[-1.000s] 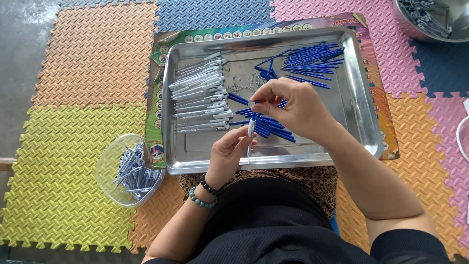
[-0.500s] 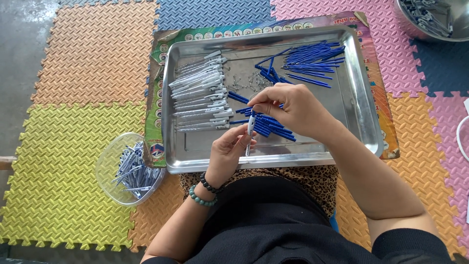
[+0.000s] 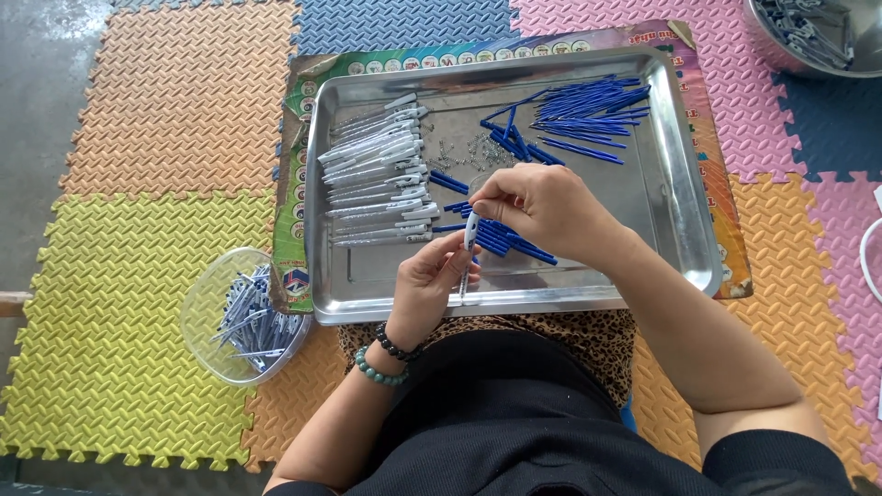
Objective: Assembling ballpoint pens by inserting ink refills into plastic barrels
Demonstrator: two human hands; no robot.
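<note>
Fingers of left hand (image 3: 428, 287) pinched around slim white plastic pen barrel (image 3: 467, 259), upright above near rim of shiny steel tray (image 3: 514, 298), right hand (image 3: 537, 207) fingertips pressed together on its top end.

Single head-worn view, looking steeply down from above seated person's lap; close range; rectangular steel tray (image 3: 680, 197) centred, coloured interlocking foam mats (image 3: 175, 110) fill frame edges.
</note>
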